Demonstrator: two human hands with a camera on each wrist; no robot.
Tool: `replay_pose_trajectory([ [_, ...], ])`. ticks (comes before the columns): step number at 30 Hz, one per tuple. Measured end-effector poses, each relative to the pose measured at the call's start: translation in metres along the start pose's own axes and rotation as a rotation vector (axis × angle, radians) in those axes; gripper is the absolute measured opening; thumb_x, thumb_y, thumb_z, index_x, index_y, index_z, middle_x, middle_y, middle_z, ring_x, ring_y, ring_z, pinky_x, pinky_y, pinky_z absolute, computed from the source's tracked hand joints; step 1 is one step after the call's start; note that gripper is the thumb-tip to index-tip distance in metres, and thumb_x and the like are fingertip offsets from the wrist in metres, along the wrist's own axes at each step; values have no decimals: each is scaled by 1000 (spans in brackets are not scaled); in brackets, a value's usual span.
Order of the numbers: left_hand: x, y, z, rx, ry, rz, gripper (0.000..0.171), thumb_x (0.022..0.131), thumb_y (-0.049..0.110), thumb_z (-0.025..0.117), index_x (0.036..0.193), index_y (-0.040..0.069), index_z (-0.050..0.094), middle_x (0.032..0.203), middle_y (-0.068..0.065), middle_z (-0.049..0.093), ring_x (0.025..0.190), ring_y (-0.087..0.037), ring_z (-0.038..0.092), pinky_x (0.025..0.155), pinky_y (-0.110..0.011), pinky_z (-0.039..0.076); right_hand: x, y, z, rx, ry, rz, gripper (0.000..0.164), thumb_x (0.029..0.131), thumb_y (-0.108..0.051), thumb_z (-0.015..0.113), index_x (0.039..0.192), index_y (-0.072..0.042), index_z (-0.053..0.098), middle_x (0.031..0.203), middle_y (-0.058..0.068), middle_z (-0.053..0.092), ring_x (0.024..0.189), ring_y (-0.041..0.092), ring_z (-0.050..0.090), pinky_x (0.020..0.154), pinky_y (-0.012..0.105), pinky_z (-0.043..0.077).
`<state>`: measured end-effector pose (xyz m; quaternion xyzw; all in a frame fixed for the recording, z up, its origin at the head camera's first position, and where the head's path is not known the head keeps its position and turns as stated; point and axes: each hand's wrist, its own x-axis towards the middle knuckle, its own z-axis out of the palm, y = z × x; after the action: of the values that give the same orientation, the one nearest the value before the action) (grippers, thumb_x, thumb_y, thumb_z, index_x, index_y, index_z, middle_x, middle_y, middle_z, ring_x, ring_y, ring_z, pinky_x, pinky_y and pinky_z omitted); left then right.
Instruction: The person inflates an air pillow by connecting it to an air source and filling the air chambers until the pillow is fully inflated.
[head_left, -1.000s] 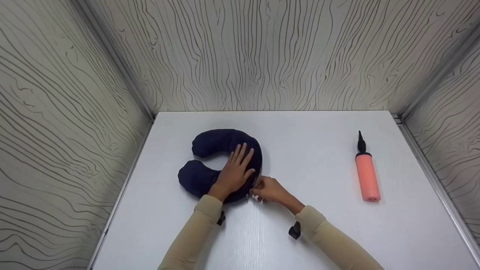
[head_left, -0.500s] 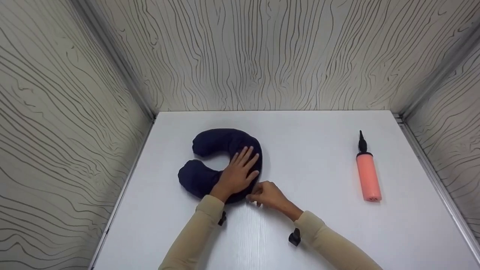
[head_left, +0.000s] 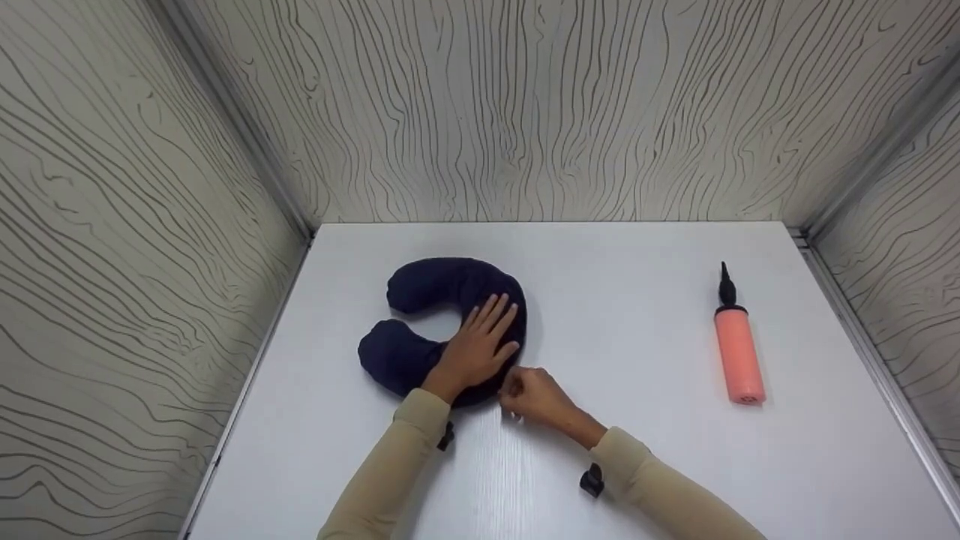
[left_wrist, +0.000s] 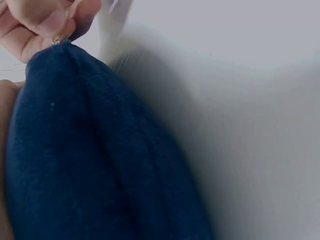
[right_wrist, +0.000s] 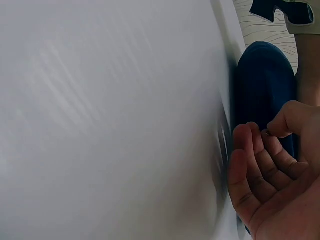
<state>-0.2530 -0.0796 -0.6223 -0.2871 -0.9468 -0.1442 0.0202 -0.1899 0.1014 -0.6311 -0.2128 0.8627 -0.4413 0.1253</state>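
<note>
A dark blue U-shaped neck pillow [head_left: 397, 356] lies on the white table, its opening toward the left. My left hand [head_left: 480, 349] rests flat on its curved part, fingers spread. At the pillow's lower right edge, my right hand [head_left: 536, 394] has its thumb and fingertips together. In the left wrist view, the right-hand fingers [left_wrist: 37, 20] pinch a small shiny tab [left_wrist: 57, 39] at the pillow's end of seam; its exact kind is hard to make out. The right wrist view shows the right hand [right_wrist: 275, 175] curled beside the blue fabric [right_wrist: 265, 80].
A coral-coloured hand pump [head_left: 739, 356] with a black nozzle lies on the right of the white table [head_left: 622, 300]. Wood-grain patterned panels [head_left: 480, 112] stand behind and at both sides of the table.
My right hand has shifted slightly down along the pillow's edge, its fingers still together. My left hand has slid a little down and right on the pillow. The pump has not moved.
</note>
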Motion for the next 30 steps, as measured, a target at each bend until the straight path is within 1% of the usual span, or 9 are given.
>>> replay_pose_trajectory([
  [3, 1, -1, 1, 6, -1, -2, 67, 114, 47, 40, 171, 16, 22, 180, -7, 15, 167, -28, 13, 136, -50, 19, 0, -1, -1, -25, 14, -5, 3, 90, -7, 73, 92, -7, 71, 79, 2, 73, 58, 2, 62, 55, 20, 52],
  [10, 2, 0, -1, 4, -8, -11, 69, 114, 47, 40, 171, 14, 18, 180, -7, 14, 168, -27, 11, 136, -50, 18, 1, 4, -4, -120, 82, -63, 6, 90, -9, 77, 87, -9, 71, 80, 1, 72, 69, 2, 60, 62, 21, 53],
  [17, -1, 5, -5, 7, -2, -13, 68, 114, 43, 42, 170, 8, 23, 179, -10, 19, 167, -29, 17, 135, -50, 21, 1, 8, -8, -133, 113, -58, 7, 85, -5, 75, 85, -7, 68, 78, 0, 70, 68, 3, 56, 60, 20, 49],
  [20, -1, 5, -5, 6, -25, -23, 68, 115, 45, 39, 170, 9, 21, 179, -9, 16, 167, -28, 13, 136, -49, 19, 1, 11, -10, -136, 117, -50, 10, 85, -3, 75, 85, -8, 67, 78, 0, 69, 68, 3, 56, 60, 20, 48],
  [24, -2, 3, -5, 10, -53, -36, 69, 116, 49, 33, 171, 10, 16, 180, -7, 11, 168, -26, 9, 137, -48, 16, 1, 13, -14, -133, 117, -33, 9, 86, -3, 76, 87, -8, 68, 79, 0, 69, 67, 3, 56, 60, 20, 48],
  [26, -1, 3, -4, 11, -51, -39, 69, 116, 48, 32, 171, 11, 15, 180, -6, 11, 168, -26, 9, 137, -48, 16, 1, 13, -16, -141, 132, -28, 7, 87, -4, 76, 88, -7, 69, 79, 1, 70, 67, 4, 56, 59, 21, 49],
  [30, -1, 4, -5, 10, -59, -46, 68, 116, 47, 32, 171, 12, 14, 181, -5, 9, 168, -25, 7, 137, -47, 14, 2, 15, -20, -174, 189, -1, 8, 86, -2, 75, 86, -8, 69, 78, 0, 71, 70, 5, 59, 62, 22, 51],
])
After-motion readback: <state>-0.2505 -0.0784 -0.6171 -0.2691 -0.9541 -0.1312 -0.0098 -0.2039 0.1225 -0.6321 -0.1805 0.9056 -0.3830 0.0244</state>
